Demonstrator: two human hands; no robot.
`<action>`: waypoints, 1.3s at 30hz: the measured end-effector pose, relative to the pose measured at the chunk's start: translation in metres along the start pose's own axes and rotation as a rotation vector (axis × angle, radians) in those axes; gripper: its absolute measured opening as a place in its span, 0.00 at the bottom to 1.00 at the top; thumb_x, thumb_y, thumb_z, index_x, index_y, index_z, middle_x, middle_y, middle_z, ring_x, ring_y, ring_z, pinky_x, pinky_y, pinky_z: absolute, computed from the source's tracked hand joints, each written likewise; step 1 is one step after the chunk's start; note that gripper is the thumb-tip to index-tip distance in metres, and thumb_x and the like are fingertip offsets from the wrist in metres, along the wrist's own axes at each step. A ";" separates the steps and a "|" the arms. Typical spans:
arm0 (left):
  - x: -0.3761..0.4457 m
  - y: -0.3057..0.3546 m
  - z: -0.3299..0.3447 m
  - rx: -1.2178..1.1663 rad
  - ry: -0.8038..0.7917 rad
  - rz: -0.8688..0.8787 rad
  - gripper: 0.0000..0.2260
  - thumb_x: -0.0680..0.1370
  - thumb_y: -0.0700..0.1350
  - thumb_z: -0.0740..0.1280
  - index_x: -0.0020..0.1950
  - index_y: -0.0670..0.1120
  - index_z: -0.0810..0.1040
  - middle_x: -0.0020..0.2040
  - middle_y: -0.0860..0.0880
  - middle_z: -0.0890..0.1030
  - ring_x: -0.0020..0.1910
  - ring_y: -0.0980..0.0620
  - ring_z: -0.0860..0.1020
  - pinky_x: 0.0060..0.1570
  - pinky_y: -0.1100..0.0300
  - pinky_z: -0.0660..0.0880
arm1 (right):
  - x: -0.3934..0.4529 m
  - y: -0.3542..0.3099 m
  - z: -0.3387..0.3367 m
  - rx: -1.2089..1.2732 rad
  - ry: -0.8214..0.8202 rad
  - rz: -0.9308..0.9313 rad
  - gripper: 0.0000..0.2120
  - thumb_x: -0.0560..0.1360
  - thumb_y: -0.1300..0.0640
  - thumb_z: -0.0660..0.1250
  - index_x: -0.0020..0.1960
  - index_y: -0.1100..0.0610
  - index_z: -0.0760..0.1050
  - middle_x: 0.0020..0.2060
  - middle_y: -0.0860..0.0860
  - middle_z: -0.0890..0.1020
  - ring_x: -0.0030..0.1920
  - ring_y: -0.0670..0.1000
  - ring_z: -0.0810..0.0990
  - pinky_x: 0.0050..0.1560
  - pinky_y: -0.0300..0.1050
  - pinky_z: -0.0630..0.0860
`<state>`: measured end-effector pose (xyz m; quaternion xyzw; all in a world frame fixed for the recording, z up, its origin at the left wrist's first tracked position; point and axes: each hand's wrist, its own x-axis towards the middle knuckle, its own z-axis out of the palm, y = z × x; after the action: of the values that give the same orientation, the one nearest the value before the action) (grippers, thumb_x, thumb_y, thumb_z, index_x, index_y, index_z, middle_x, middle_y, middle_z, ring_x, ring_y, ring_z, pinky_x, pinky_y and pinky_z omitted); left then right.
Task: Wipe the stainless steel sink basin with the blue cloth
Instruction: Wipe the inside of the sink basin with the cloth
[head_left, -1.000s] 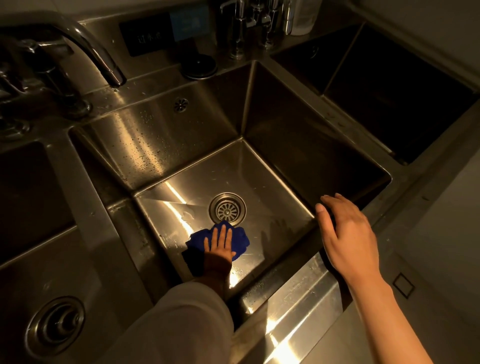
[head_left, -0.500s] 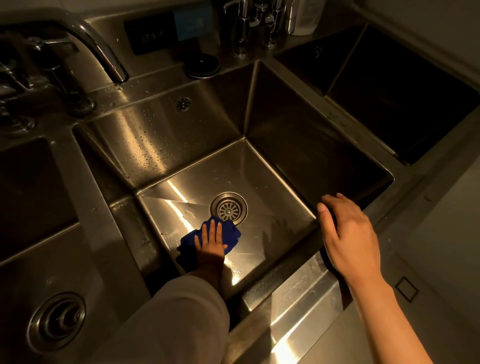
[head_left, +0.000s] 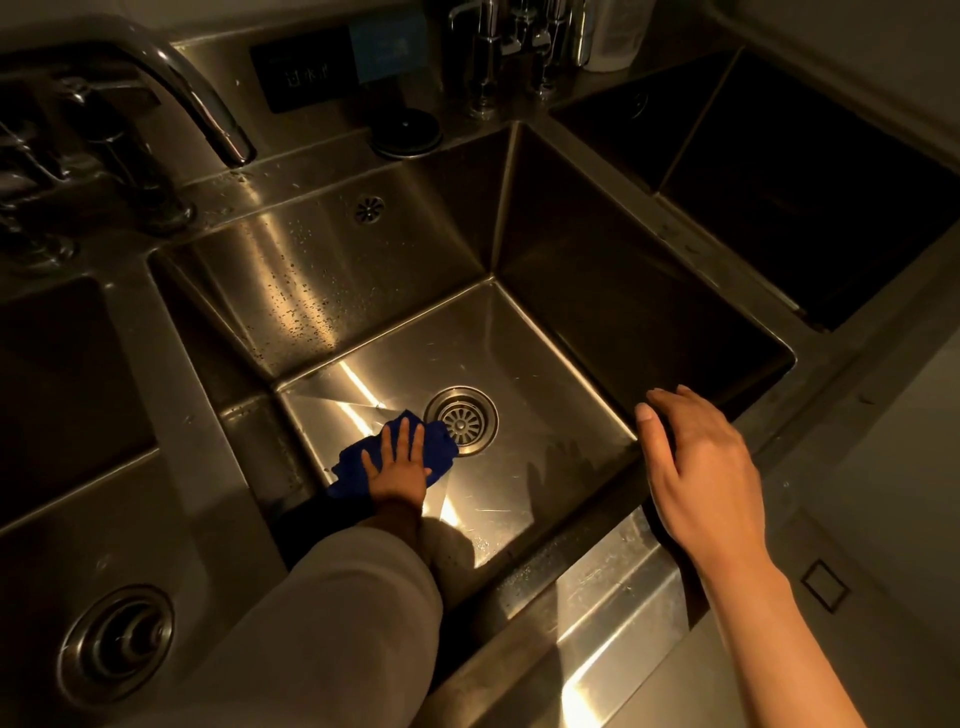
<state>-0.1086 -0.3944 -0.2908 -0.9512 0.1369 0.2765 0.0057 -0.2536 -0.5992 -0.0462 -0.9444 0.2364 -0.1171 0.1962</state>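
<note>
The deep stainless steel sink basin (head_left: 545, 364) fills the middle of the view, with a round drain (head_left: 461, 421) in its floor. A crumpled blue cloth (head_left: 439, 449) lies on the basin floor just left of the drain. My left hand (head_left: 397, 465) presses flat on the cloth with straight, spread fingers, the sleeve reaching down from the front rim. My right hand (head_left: 701, 467) hovers over the basin's right front corner with relaxed fingers, holding nothing.
A curved faucet (head_left: 192, 98) reaches over the back left rim. A second basin with a drain (head_left: 117, 644) sits at the left, a dark basin (head_left: 810, 192) at the right. Taps and a bottle (head_left: 613, 31) stand along the back ledge.
My left hand has slid the blue cloth leftward across the basin floor, from below the drain to its left side. My right hand has stayed almost still.
</note>
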 end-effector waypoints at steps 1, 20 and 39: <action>-0.004 0.005 0.001 -0.017 0.014 -0.047 0.31 0.83 0.55 0.52 0.78 0.49 0.35 0.78 0.44 0.37 0.77 0.40 0.38 0.74 0.39 0.46 | 0.000 0.000 0.000 0.000 0.000 0.001 0.25 0.76 0.45 0.50 0.62 0.59 0.73 0.60 0.57 0.78 0.66 0.54 0.70 0.66 0.55 0.67; -0.001 0.008 0.026 -0.039 0.212 -0.169 0.39 0.80 0.56 0.59 0.73 0.46 0.31 0.78 0.36 0.49 0.77 0.37 0.50 0.74 0.43 0.51 | 0.000 0.000 0.000 -0.008 0.032 0.001 0.25 0.76 0.46 0.50 0.62 0.59 0.74 0.59 0.57 0.78 0.65 0.54 0.71 0.64 0.53 0.66; 0.019 -0.005 -0.011 0.014 0.077 -0.084 0.32 0.83 0.55 0.51 0.78 0.42 0.38 0.77 0.35 0.40 0.77 0.37 0.42 0.75 0.44 0.46 | 0.000 -0.002 0.000 -0.008 0.028 0.017 0.25 0.77 0.45 0.50 0.62 0.59 0.74 0.59 0.56 0.78 0.66 0.54 0.70 0.65 0.55 0.66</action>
<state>-0.0858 -0.3956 -0.2918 -0.9660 0.0991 0.2382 0.0185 -0.2529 -0.5980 -0.0455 -0.9414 0.2476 -0.1276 0.1900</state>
